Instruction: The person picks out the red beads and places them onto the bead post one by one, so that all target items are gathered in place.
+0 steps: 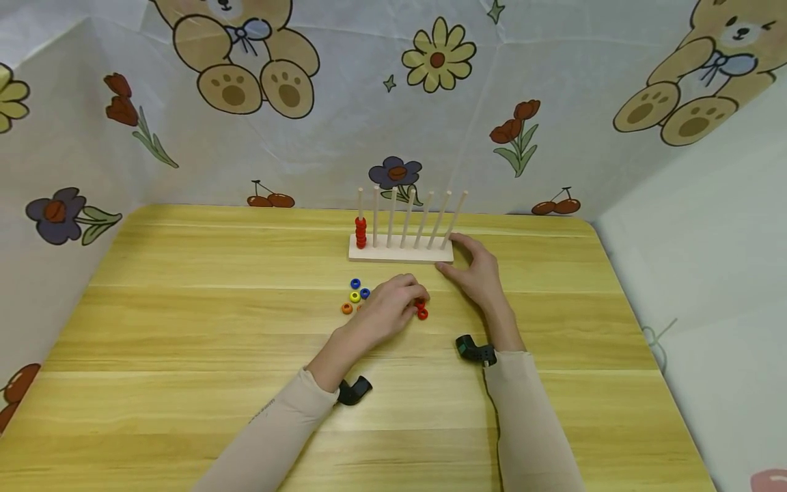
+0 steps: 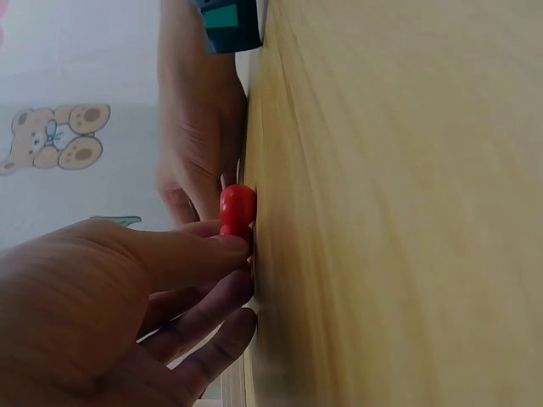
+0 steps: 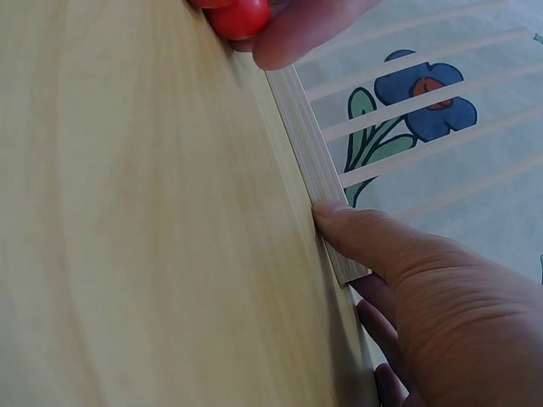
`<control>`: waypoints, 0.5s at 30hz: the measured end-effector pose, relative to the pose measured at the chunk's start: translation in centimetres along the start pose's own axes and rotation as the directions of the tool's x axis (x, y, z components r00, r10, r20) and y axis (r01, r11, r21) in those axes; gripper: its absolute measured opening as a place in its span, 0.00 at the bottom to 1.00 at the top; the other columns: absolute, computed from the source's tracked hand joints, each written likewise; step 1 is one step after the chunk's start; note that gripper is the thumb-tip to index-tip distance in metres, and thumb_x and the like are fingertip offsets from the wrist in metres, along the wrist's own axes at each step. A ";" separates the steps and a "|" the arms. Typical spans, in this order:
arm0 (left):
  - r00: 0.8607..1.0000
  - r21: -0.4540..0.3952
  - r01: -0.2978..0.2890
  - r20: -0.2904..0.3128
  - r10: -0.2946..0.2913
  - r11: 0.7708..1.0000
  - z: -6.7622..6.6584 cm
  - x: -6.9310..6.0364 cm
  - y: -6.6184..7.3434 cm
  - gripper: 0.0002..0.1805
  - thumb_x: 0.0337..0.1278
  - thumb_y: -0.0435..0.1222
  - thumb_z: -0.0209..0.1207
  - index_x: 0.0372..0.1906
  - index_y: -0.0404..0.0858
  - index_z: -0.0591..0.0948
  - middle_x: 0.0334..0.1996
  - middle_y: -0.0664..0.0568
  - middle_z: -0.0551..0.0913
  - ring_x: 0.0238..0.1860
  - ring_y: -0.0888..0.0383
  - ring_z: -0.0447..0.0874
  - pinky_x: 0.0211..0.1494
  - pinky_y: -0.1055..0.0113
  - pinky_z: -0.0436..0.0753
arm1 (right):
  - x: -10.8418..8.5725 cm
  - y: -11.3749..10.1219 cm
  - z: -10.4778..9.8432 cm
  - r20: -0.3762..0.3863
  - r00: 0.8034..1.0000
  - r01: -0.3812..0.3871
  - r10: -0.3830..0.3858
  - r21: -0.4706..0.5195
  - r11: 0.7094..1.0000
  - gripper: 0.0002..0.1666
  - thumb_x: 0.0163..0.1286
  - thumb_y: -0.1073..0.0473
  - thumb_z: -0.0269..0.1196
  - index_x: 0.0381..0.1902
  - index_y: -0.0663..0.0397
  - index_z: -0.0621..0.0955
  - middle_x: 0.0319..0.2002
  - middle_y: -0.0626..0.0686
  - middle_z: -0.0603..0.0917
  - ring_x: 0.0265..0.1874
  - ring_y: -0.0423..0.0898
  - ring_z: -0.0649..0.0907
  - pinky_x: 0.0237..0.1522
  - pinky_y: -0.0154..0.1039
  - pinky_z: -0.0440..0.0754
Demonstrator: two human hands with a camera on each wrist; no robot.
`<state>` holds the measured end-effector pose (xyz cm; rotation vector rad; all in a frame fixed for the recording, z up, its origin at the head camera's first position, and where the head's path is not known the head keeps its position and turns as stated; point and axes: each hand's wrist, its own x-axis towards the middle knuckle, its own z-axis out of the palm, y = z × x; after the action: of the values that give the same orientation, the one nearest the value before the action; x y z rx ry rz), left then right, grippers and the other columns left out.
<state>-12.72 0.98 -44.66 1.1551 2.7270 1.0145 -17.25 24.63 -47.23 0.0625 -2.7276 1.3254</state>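
Note:
A wooden peg rack point(image 1: 399, 254) with several upright pegs stands near the table's back edge. Its leftmost peg carries a stack of red beads point(image 1: 361, 234). My right hand point(image 1: 482, 273) grips the right end of its base, thumb along the front point(image 3: 365, 233) and fingers behind. In front of the rack, my left hand point(image 1: 387, 307) is low over the table, with a red bead point(image 2: 235, 230) pinched between thumb and index finger. Another red bead point(image 2: 238, 203) lies right by the fingertips. Part of the pinched bead is hidden by the thumb.
Left of my left hand lie blue beads point(image 1: 355, 283), a yellow bead point(image 1: 354, 296) and an orange bead point(image 1: 347, 309); another orange one is partly covered by the hand. Behind the wooden table point(image 1: 215, 328) hangs a printed cloth point(image 1: 344, 150). Each wrist wears a black camera point(image 1: 355, 391).

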 end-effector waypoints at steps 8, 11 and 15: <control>1.000 0.020 0.010 0.004 -0.010 1.000 0.0 0.0 0.2 0.09 0.63 0.25 0.68 0.44 0.38 0.89 0.40 0.52 0.83 0.40 0.57 0.82 0.45 0.64 0.84 | 0.0 0.0 -0.1 0.005 1.000 -0.012 0.012 0.008 1.000 0.39 0.65 0.53 0.77 0.73 0.49 0.77 0.73 0.58 0.76 0.77 0.59 0.70 0.79 0.60 0.63; 1.000 0.038 0.012 0.000 -0.012 0.999 0.0 0.0 0.3 0.07 0.63 0.26 0.69 0.43 0.38 0.89 0.40 0.52 0.84 0.41 0.57 0.82 0.45 0.65 0.84 | 0.0 0.0 -0.1 0.005 1.000 -0.008 0.008 0.009 1.000 0.39 0.65 0.54 0.77 0.73 0.49 0.77 0.73 0.58 0.76 0.77 0.59 0.70 0.79 0.60 0.63; 0.999 0.037 0.026 -0.036 -0.025 0.999 -0.2 0.0 0.3 0.07 0.63 0.27 0.69 0.43 0.38 0.88 0.41 0.51 0.85 0.41 0.57 0.84 0.46 0.64 0.85 | 0.0 0.0 0.0 0.002 1.000 -0.004 0.004 0.006 1.000 0.39 0.66 0.54 0.77 0.73 0.50 0.77 0.73 0.58 0.77 0.76 0.59 0.71 0.79 0.59 0.63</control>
<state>-12.53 1.00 -44.32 1.1151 2.7920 0.9950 -17.23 24.69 -47.23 0.0593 -2.7270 1.3356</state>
